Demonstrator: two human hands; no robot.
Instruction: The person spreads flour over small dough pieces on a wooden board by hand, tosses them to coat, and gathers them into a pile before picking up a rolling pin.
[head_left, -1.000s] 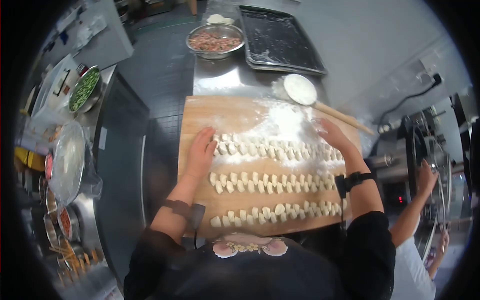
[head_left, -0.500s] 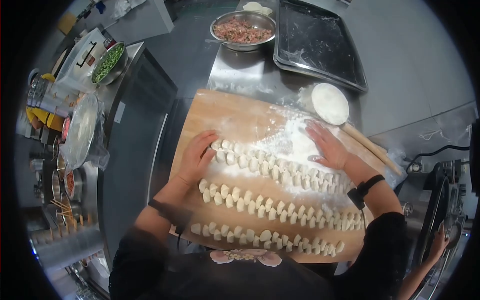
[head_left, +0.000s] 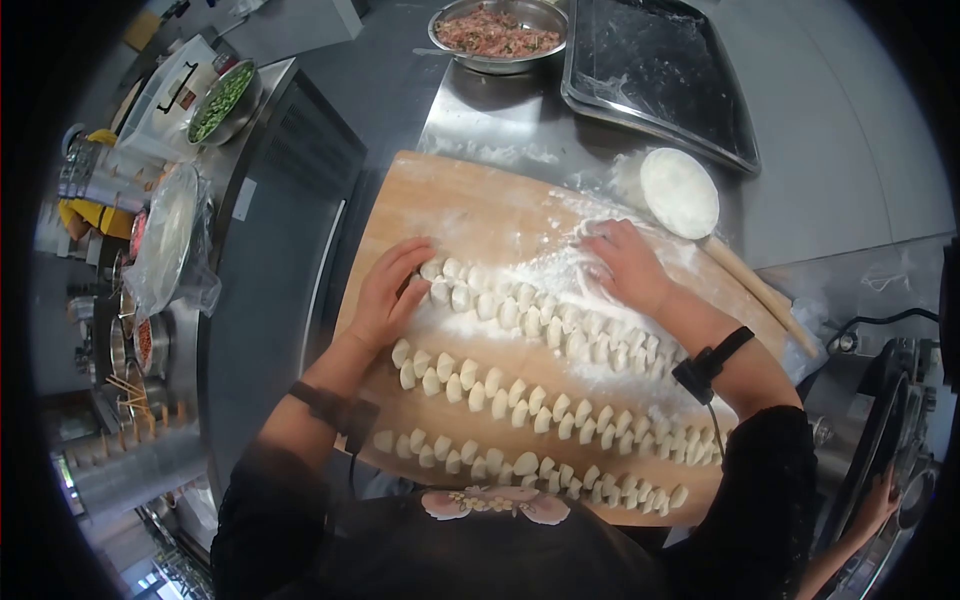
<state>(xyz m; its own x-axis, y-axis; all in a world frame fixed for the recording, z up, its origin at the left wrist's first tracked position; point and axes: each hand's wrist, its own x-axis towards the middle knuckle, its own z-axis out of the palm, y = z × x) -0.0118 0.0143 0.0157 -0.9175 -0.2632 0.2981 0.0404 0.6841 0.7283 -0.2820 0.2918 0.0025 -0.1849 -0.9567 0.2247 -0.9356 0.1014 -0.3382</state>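
- My left hand (head_left: pixel 385 295) is at the left end of the back row (head_left: pixel 510 312) of dough pieces, palm turned inward, with the thumb and fingers parted around that end. The fingertips are at the outermost pieces; I cannot tell whether they press on them.
- My right hand (head_left: pixel 625 262) is open, palm down over the flour (head_left: pixel 560 270), just beyond the back row. Its fingers are slightly bent and point away from me and to the left. I cannot confirm full contact with the board (head_left: pixel 470 200).
- The two hands are well apart, and neither is closed on anything that I can see.
- Both forearms reach forward from dark sleeves. The left one angles up beside the board's left edge; the right one slants inward over its right side. A black strap is on each.
- The dough pieces lie on the board in three long bands: the back row, dusted with flour, the middle row (head_left: pixel 500 395) and the near row (head_left: pixel 525 463), closest to my body.
- A white round mound (head_left: pixel 680 193) is beyond my right hand, beside the rolling pin (head_left: pixel 760 290).
- Farther off are the black tray (head_left: pixel 650 60) and the meat bowl (head_left: pixel 500 30).
- A co-worker's hand (head_left: pixel 877 505) is at far right, apart from mine.
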